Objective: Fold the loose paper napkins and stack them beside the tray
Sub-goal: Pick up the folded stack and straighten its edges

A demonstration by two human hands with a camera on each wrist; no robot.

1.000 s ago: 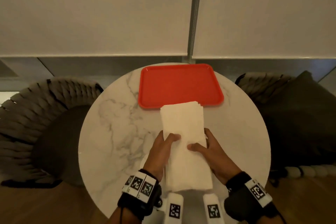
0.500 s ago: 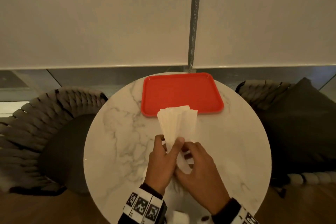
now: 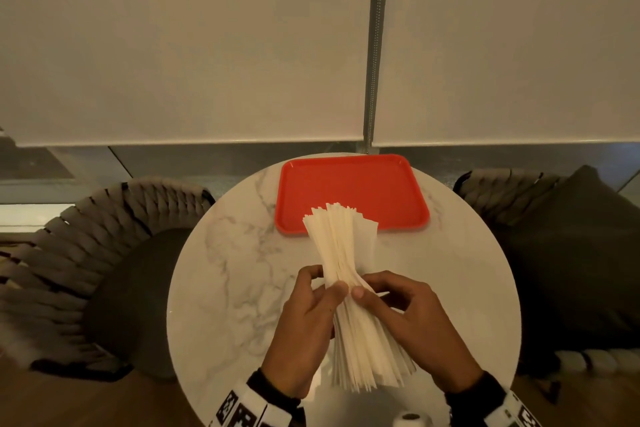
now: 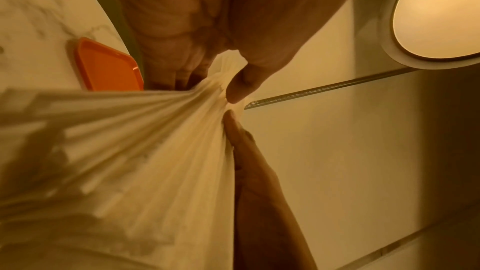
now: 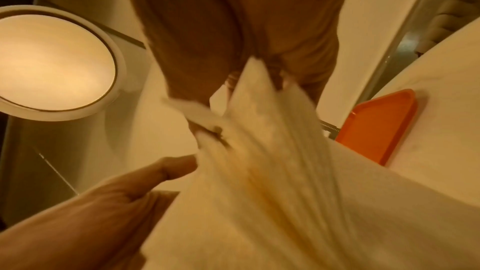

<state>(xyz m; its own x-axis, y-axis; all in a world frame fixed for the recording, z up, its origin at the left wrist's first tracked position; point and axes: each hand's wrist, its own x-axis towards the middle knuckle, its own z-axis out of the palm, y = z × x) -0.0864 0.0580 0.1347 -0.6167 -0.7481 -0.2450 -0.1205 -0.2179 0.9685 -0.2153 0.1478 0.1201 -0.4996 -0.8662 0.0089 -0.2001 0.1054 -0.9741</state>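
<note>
A thick bundle of white paper napkins is held on edge above the round marble table, fanning out at its far and near ends. My left hand grips its waist from the left, thumb on top. My right hand grips it from the right, thumb beside the left one. The red tray lies bare at the table's far edge, just beyond the bundle's far end. In the left wrist view the napkins bunch between my fingers, the tray behind. The right wrist view shows napkins blurred and the tray.
Woven chairs stand at the left and right of the table. A dark cushion lies on the right chair. A window blind hangs behind. A small white object sits at the table's near edge.
The napkin pile lay flat on the table under both hands a second ago. Both hands have gathered it at the middle and lifted it on edge, so its ends fan out.
</note>
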